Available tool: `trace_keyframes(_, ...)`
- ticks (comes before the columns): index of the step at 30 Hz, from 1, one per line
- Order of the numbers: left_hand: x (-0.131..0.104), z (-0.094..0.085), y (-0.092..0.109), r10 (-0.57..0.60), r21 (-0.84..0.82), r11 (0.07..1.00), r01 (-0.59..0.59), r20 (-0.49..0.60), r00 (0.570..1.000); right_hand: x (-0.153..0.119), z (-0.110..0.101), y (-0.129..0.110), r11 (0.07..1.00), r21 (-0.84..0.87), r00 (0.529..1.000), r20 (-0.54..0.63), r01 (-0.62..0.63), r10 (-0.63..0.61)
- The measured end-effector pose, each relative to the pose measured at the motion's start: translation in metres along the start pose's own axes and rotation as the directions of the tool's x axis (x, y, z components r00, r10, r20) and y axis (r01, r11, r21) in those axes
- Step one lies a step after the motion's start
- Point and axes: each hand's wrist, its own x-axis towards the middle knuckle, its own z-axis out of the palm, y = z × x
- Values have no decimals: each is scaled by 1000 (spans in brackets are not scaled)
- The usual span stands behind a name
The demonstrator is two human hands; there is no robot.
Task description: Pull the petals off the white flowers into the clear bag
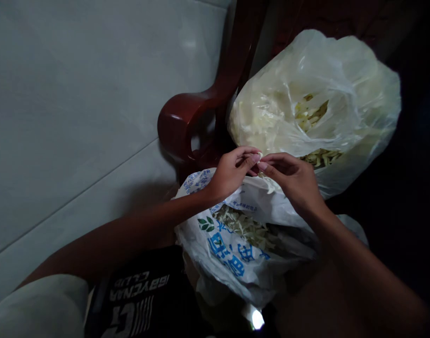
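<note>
My left hand (233, 170) and my right hand (295, 178) meet with their fingertips pinched on a small pale whitish piece (260, 157), thin and curved like a petal or a peeled strip. Its exact kind is not clear. Another pale strip (271, 184) hangs just under the right fingers. Below my hands gapes a white plastic bag (197, 239) with blue writing and a green leaf print. Loose pale slivers (243, 225) lie inside it. Beyond my hands stands a large translucent bag (264, 94), filled with yellowish pieces (311, 112) of similar shape that show through its openings.
A dark red wooden armrest (183, 117) curves up left of the translucent bag. Pale floor tiles (77, 84) cover the left side. My dark clothing with white lettering (137, 291) shows at the bottom, near a small bright light (257, 319). Deep shadow hides the right side.
</note>
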Motion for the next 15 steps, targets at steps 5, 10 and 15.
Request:
trace_keyframes(5,0,0,-1,27,23,999,-27,21,999,0,-2,2,999,-38,1000,20,-2,3)
trace_keyframes(10,-2,1,-3,6,43,999,-8,49,999,-2,-1,5,979,-192,998,5,65,-66)
trace_keyframes(15,-2,0,0,38,69,997,-41,55,998,-1,1,9,999,-32,997,69,24,-22)
